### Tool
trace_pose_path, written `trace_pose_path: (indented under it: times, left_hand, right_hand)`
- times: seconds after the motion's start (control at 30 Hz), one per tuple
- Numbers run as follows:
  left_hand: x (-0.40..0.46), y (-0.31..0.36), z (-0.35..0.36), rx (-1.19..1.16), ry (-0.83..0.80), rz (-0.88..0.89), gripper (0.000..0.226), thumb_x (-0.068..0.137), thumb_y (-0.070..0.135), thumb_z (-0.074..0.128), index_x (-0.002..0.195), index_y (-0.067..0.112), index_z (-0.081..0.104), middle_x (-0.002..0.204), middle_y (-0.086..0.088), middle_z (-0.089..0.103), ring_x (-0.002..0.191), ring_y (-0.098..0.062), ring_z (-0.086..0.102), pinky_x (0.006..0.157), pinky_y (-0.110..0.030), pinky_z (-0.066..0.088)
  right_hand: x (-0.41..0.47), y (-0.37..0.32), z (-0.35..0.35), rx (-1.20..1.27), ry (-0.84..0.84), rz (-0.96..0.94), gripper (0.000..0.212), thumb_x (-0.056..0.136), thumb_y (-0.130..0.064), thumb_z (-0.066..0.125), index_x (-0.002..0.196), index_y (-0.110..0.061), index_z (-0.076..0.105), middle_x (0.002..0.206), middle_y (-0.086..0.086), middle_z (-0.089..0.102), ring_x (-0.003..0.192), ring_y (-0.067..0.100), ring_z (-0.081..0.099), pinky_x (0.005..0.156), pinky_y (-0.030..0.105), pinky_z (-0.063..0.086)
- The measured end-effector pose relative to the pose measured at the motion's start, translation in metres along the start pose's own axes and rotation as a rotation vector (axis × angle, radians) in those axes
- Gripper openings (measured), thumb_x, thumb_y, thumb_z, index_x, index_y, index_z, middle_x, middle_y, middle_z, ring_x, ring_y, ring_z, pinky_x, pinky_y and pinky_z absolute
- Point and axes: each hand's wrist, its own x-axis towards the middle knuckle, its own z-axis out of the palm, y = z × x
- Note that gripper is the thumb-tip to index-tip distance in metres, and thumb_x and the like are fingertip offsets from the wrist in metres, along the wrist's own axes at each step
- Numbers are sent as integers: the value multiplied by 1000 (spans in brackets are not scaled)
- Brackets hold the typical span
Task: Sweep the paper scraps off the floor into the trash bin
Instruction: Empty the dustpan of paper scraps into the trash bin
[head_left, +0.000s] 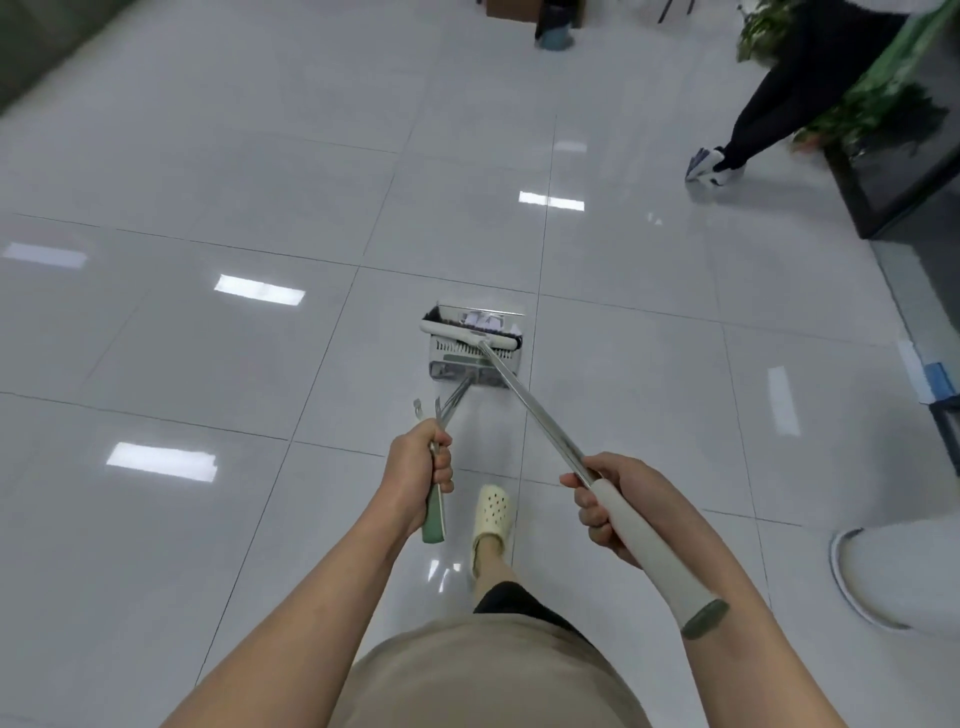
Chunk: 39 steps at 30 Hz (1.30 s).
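Nearest, the right hand (605, 499) wraps its fingers round the broom (524, 400) grip, and the left hand (423, 473) clenches the dustpan (470, 358) handle. Farther out, the broom head lies across the pan mouth, with paper scraps (480, 320) already inside. Sweeping looks finished; carrying and tipping into the trash bin remain, and no bin can be identified with certainty

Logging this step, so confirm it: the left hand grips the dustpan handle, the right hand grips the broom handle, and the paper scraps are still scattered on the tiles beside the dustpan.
One detail is wrong. The head view shows the paper scraps already inside the dustpan, under the broom head, not scattered beside it. The rest holds: the left hand grips the dustpan handle, the right hand the broom handle.
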Motion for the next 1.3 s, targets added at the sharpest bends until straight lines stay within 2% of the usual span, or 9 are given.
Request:
trace_pose_path:
  times: [0.2,0.43,0.8,0.93,1.1,1.3]
  left_hand:
    - [130,140,42,-76,102,5,13,87,9,44,78,18,41,53,6,27,42,-10,21,41,-20,23]
    - [273,284,67,-133,187,29,15,87,8,44,77,19,40,53,6,30,42,-11,22,41,-23,23]
    - [566,550,114,-14,118,20,20,84,10,49,70,21,40,54,5,30,44,-12,23,45,-25,24]
    - [642,634,159,48,105,13,20,87,9,51,71,19,43,53,4,31,43,-13,24,44,-24,25]
    - [745,721,224,79,65,49,23,95,13,53,72,13,53,50,4,35,41,-11,28,43,-24,28]
    - [888,819,314,210,59,104,21,91,11,62,75,12,49,50,4,35,44,-12,29,47,-26,30]
  right_hand:
    - [93,-199,39,-125,-84,51,27,98,-27,45,101,-2,54,57,4,46,37,11,42,34,19,36]
    - [188,-405,105,-191,-132,68,24,96,-25,44,99,-3,55,59,2,44,37,10,40,34,17,33]
    - [368,-696,195,-83,-65,27,27,95,-30,52,100,-4,57,59,2,45,37,10,40,33,17,33]
    - [404,-793,203,7,-29,4,28,95,-29,54,102,-2,58,57,3,46,37,11,41,33,18,33]
    - [465,-920,195,-3,-15,5,26,96,-27,53,99,-2,57,56,4,45,36,12,40,33,18,33]
    - [552,-1103,164,-45,-43,20,28,95,-30,55,95,-2,58,59,5,49,39,11,45,34,19,38]
